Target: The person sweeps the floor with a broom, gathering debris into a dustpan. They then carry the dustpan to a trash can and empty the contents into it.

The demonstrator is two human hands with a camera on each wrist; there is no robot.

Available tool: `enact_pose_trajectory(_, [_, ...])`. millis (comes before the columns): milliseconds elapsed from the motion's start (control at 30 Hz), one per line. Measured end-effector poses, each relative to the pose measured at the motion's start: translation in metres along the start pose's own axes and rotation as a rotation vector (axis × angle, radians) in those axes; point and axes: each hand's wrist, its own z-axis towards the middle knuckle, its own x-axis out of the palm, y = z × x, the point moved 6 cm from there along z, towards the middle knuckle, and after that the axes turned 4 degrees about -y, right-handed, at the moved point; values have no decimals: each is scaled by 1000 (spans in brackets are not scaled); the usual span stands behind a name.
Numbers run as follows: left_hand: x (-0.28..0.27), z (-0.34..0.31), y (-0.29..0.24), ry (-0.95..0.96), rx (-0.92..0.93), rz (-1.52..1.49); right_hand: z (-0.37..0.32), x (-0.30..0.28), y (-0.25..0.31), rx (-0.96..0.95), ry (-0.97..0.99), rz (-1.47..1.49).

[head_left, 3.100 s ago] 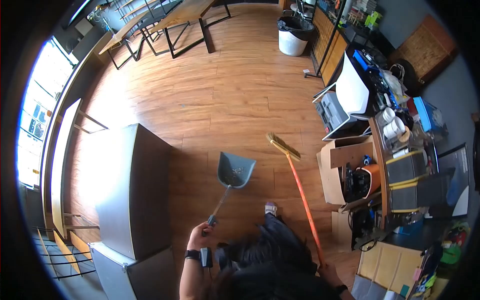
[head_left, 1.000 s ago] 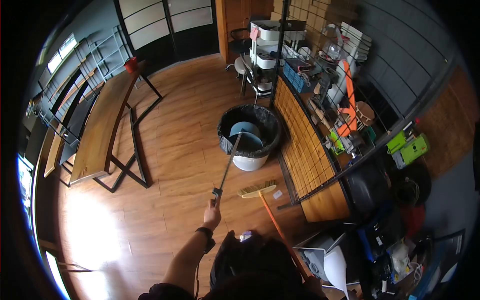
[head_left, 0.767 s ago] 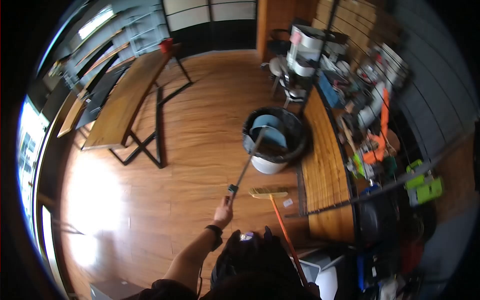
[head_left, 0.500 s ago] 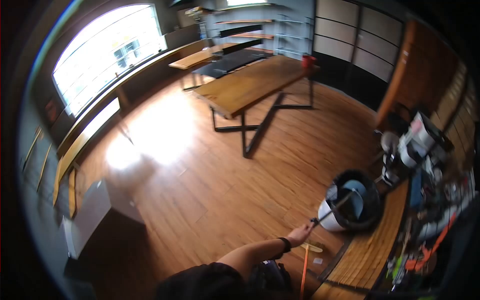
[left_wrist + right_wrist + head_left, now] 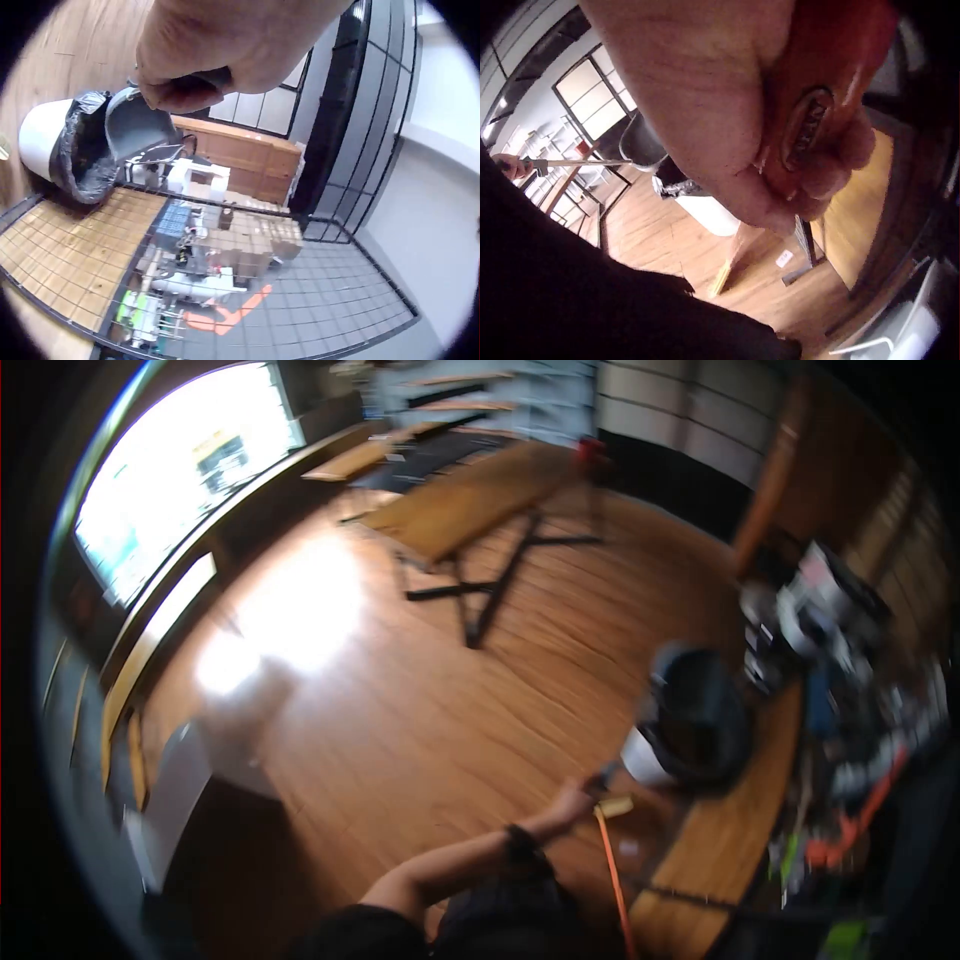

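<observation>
My left hand (image 5: 572,800) grips the handle of a grey-blue long-handled dustpan (image 5: 135,124). The pan is tipped up at the rim of a white trash bin (image 5: 43,142) lined with a black bag (image 5: 79,161). In the right wrist view, the dustpan's pole (image 5: 585,163) runs from the left hand to the pan above the bin. My right hand (image 5: 697,112), outside the head view, curls round the orange handle (image 5: 810,135) of a broom. The broom's head (image 5: 617,807) is down by the floor in front of the bin. The head view is blurred.
A wire-mesh panel (image 5: 247,240) stands beside the bin, with a cluttered bench behind it. A wooden table (image 5: 470,500) with black legs is farther back. A grey cabinet (image 5: 175,790) stands at the left. A small white card (image 5: 784,259) lies on the floor.
The dustpan, first over the floor with debris in it, was then tilted down inside the bin. Now it has risen to the rim. The head view has swung left.
</observation>
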Motion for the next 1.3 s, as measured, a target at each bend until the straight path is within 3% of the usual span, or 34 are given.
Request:
enact_pose_trajectory(67, [-20, -22, -15, 49, -231, -178, -21, -1, -19, -164, -126, -138])
enact_pose_trajectory(100, [5, -26, 3, 159, -188, 34, -18, -27, 0, -16, 38, -17])
enact_pose_trajectory(133, [-49, -36, -36, 122, -238, -300, -18, -54, 18, 149, 182, 81])
enact_pose_trajectory(167, [-65, -45, -46, 88, -301, -409, -6, -77, 33, 264, 368, 169])
enact_pose_trajectory(200, [-78, -63, -63, -47, -380, -435, 0, -122, 65, 171, 220, 43])
enact_pose_trajectory(233, [-87, -70, -68, 32, -343, -490, 11, -157, 83, 1, -8, -53])
enact_pose_trajectory(267, [-106, -78, -62, 29, -357, -521, 25, -166, 85, 33, 89, -89])
enact_pose_trajectory(300, [-118, -86, -63, -50, -394, -458, 32, -188, 95, -2, 27, -74])
enact_pose_trajectory(333, [-126, -91, -65, -26, -404, -472, 42, -201, 98, 2, 43, -65])
enact_pose_trajectory(367, [-140, -94, -57, 11, -410, -498, 51, -214, 102, -114, -37, -125])
enact_pose_trajectory(400, [-151, -95, -49, -49, -472, -502, 63, -226, 101, -97, -90, -162])
enact_pose_trajectory(467, [-158, -97, -37, 29, -517, -581, 83, -237, 107, -221, -208, -331])
enact_pose_trajectory(533, [-165, -95, -28, 13, -541, -433, 108, -249, 114, -275, -210, -442])
enact_pose_trajectory(600, [-178, -78, 6, 121, -297, -96, 140, -252, 117, -227, -134, -553])
enact_pose_trajectory(667, [-196, -48, 85, -124, -659, -842, 168, -262, 117, -72, -124, -648])
enact_pose_trajectory(733, [-175, -24, 118, 69, -679, -698, 181, -269, 110, 5, -64, -666])
enact_pose_trajectory(800, [-155, -9, 148, 13, -887, -929, 196, -274, 95, 102, -228, -768])
enact_pose_trajectory(833, [-154, 4, 164, 123, -713, -653, 198, -276, 89, 133, -191, -752])
enact_pose_trajectory(900, [-141, 14, 197, 17, -1039, -1136, 199, -277, 78, 159, -191, -785])
enact_pose_trajectory(1033, [-142, 33, 253, -5, -1176, -1113, 192, -271, 59, 174, -299, -718])
enact_pose_trajectory(1200, [-146, 38, 274, -36, -1195, -1088, 179, -274, 68, 55, -451, -789])
enact_pose_trajectory(1267, [-157, 48, 294, -67, -1178, -1099, 173, -284, 77, -40, -580, -393])
enact_pose_trajectory(1300, [-167, 57, 306, -156, -1110, -953, 170, -292, 81, -81, -681, -27])
